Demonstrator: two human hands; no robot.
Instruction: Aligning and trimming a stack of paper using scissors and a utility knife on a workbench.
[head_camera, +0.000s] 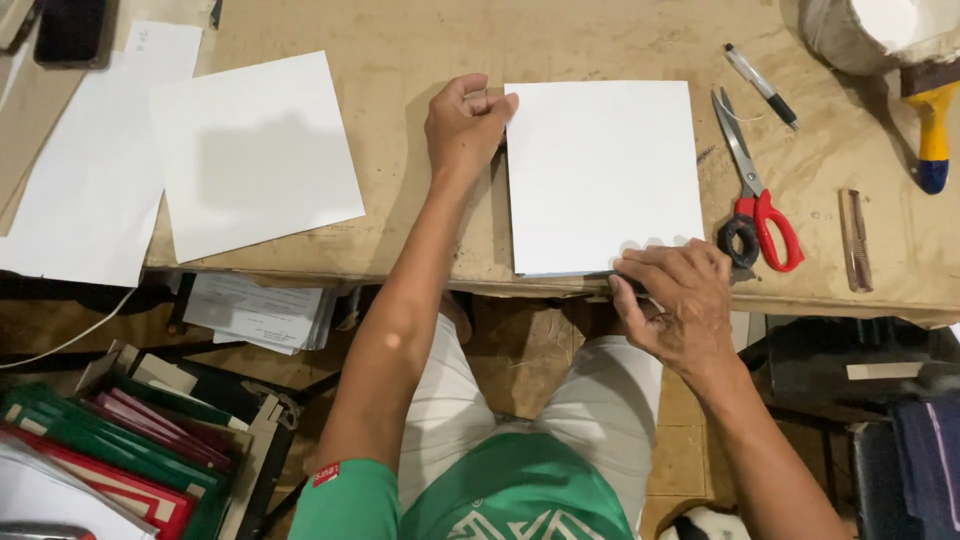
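Observation:
A white stack of paper sheets (600, 175) lies square on the brown worktable (420, 50) in front of me. My left hand (465, 125) rests in a loose fist against the stack's top left corner, fingertips touching its edge. My right hand (680, 295) grips the stack's bottom right corner at the table's front edge, fingers curled over the sheets and a dark thin object partly hidden under them.
Red-handled scissors (758, 195) and a pen (760, 85) lie right of the stack, with a brown comb (855, 240) and a yellow-handled brush (932, 125) farther right. Loose white sheets (255, 150) lie left. Coloured folders (120, 450) stand below the table at left.

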